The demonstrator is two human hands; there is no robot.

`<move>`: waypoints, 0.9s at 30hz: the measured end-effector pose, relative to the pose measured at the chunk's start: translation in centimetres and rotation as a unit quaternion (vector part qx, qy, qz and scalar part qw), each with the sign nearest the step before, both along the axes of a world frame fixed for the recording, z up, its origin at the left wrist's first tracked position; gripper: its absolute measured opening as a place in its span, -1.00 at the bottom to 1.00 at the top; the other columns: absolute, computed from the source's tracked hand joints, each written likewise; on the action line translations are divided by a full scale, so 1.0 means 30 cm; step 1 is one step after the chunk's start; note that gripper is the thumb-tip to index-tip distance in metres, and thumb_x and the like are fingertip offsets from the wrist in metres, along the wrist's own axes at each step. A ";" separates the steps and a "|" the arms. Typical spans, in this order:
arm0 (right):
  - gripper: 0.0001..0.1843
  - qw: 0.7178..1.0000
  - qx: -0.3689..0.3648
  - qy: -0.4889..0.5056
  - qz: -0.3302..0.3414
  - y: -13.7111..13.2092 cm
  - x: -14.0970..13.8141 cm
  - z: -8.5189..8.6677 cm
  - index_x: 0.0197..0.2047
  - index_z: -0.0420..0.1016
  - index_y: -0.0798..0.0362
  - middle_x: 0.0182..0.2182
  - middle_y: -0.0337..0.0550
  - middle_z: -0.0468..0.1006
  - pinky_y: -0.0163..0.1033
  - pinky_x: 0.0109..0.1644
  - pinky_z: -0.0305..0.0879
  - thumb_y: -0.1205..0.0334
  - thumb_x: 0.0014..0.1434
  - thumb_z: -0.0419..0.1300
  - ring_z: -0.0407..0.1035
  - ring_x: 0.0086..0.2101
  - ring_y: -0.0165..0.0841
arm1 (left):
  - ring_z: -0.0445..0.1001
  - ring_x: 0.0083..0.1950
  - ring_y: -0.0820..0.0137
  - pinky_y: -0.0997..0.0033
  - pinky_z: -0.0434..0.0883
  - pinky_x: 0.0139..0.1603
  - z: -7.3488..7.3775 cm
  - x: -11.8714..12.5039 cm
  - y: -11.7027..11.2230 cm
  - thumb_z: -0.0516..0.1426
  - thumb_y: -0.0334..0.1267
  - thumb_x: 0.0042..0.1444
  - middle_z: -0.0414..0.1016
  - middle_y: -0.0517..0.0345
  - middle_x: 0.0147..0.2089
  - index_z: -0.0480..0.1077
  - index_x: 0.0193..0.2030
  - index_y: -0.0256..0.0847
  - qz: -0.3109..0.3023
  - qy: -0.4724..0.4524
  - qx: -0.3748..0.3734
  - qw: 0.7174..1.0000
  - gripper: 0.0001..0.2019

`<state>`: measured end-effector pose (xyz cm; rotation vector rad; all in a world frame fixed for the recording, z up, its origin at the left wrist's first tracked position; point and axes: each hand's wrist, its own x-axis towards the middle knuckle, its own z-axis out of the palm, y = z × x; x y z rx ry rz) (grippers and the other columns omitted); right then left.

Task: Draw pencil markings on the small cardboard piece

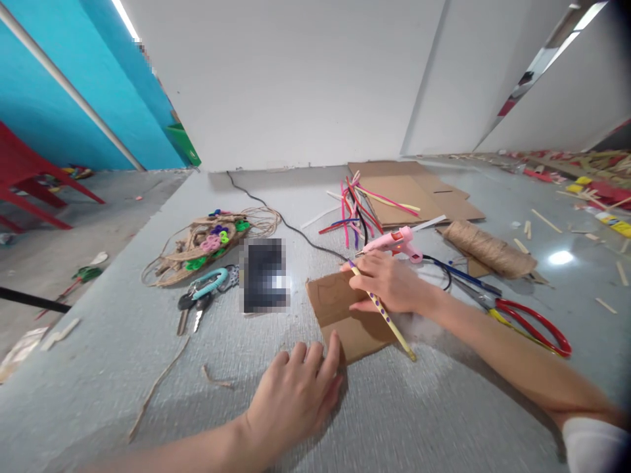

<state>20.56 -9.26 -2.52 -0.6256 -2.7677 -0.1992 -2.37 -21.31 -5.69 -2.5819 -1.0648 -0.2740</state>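
Left hand (296, 387): grip released, touching cardboard piece (357, 336)
Right hand (392, 281): grip around 1 dotted pencil (391, 324)
Glue gun (405, 244): beyond right hand

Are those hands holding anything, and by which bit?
The right hand holds the dotted pencil near its purple end; exactly which fingers grip it is unclear. The left hand grips nothing visible, one finger against the cardboard.

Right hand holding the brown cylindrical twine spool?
No, the right hand holds a yellow pencil with purple dots; the twine spool lies apart.
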 end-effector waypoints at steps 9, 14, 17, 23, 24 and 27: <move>-0.52 0.999 0.002 -0.030 -0.011 -0.021 0.000 0.031 -0.22 0.43 0.09 -0.21 0.01 0.52 -0.11 -0.14 0.23 -0.20 0.13 0.10 0.38 -0.22 -0.21 | 0.41 -0.57 0.35 0.38 0.33 -0.62 -0.012 -0.003 0.007 0.09 -0.15 0.12 0.38 0.18 -0.51 0.27 0.16 -0.42 0.008 0.024 -0.043 0.999 -0.49; -0.46 0.996 -0.035 0.011 -0.076 -0.022 0.016 0.101 -0.23 0.47 0.10 -0.27 0.02 0.55 -0.09 -0.08 0.22 -0.24 0.16 0.04 0.41 -0.20 -0.18 | 0.43 -0.59 0.34 0.36 0.34 -0.64 -0.020 -0.011 0.024 0.01 -0.18 0.17 0.42 0.19 -0.47 0.07 0.26 -0.49 -0.001 0.008 -0.111 0.994 -0.43; -0.59 0.982 -0.053 -0.014 -0.179 -0.057 0.022 0.148 -0.30 0.46 0.08 -0.34 -0.03 0.55 -0.17 -0.23 0.22 -0.12 0.20 0.07 0.43 -0.29 -0.21 | 0.44 -0.58 0.31 0.32 0.36 -0.64 -0.025 -0.011 0.032 -0.02 -0.17 0.18 0.43 0.18 -0.46 0.03 0.26 -0.53 -0.010 -0.013 -0.131 0.991 -0.42; -0.53 0.955 -0.159 -0.150 -0.199 -0.140 0.012 0.140 -0.25 0.41 0.04 -0.24 -0.06 0.52 -0.19 -0.35 0.20 -0.12 -0.09 0.34 0.42 -0.31 -0.17 | 0.41 -0.63 0.33 0.32 0.32 -0.68 -0.036 -0.016 0.040 -0.05 -0.22 0.21 0.41 0.21 -0.51 0.09 0.21 -0.53 -0.060 -0.035 -0.102 0.992 -0.50; -0.55 0.955 -0.171 -0.150 -0.189 -0.138 0.009 0.129 -0.23 0.41 0.04 -0.22 -0.06 0.52 -0.20 -0.34 0.21 -0.07 -0.09 0.36 0.42 -0.28 -0.18 | 0.39 -0.64 0.34 0.33 0.29 -0.70 -0.038 -0.018 0.041 -0.04 -0.25 0.21 0.40 0.23 -0.52 0.11 0.20 -0.50 -0.081 -0.034 -0.089 0.992 -0.53; -0.68 0.956 -0.215 -0.139 -0.141 -0.113 0.003 0.107 -0.23 0.42 0.02 -0.24 -0.11 0.52 -0.22 -0.29 0.22 0.05 0.00 0.33 0.41 -0.26 -0.23 | 0.35 -0.69 0.36 0.34 0.23 -0.74 -0.043 -0.023 0.048 -0.01 -0.31 0.16 0.37 0.29 -0.57 0.16 0.15 -0.45 -0.131 -0.037 -0.061 0.989 -0.58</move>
